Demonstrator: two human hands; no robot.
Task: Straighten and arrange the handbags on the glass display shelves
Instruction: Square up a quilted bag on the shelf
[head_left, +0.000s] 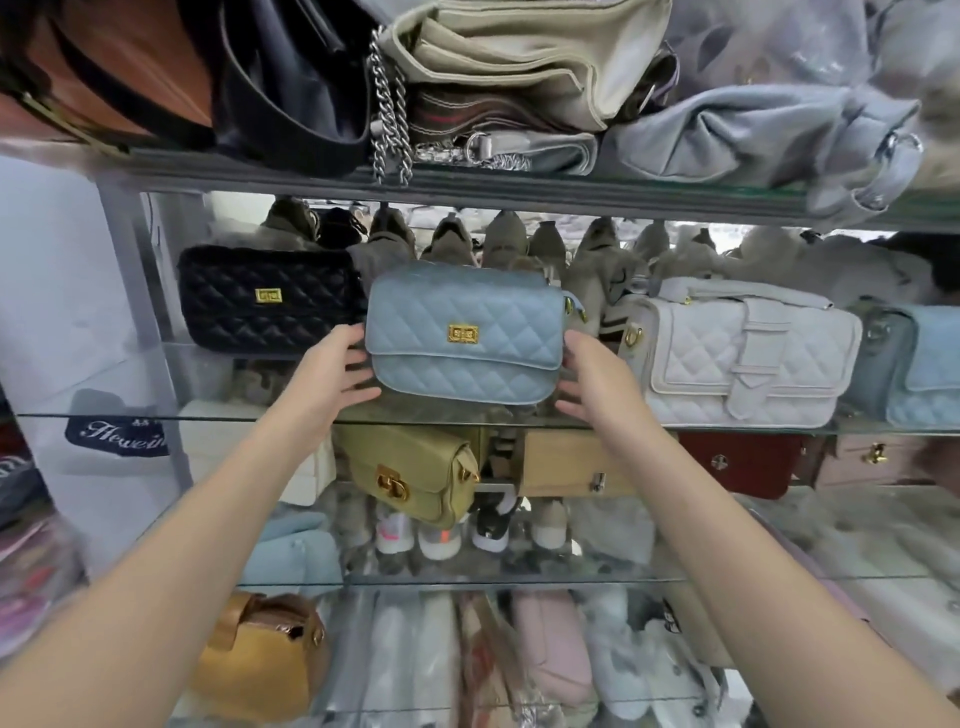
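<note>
Two forearms reach up from the bottom of the shot. The left hand and right hand sit on either side of one pale blue bag. Both hands are spread wide with fairly straight fingers against the bag's ends, so it's pressed between the palms rather than gripped.

That bag is on the middle glass shelf, pretty much dead centre and a bit tilted, with its right end higher. It's a soft rectangle with diamond quilting, a flap front and rounded lower corners. It looks like smooth leather, and there's one small gold clasp in the middle.

I count four bags in the front row on that shelf:
- A black quilted bag is on the left, with the same shape and the same gold clasp.
- The blue one is next.
- A white quilted bag with a strap-style flap is on the right.
- A second light blue bag is cut off at the edge.

Behind them is a blurry row of greyish, fuzzy-looking stuff that I can't make out.

One shelf down, directly under the blue bag, there's an olive bag with a chunky gold buckle. Next to it are a tan bag and a red bag. The top shelf has a slouchy pile of bags with one silver chain hanging over the edge. A mustard bag sits low on the left.
</note>
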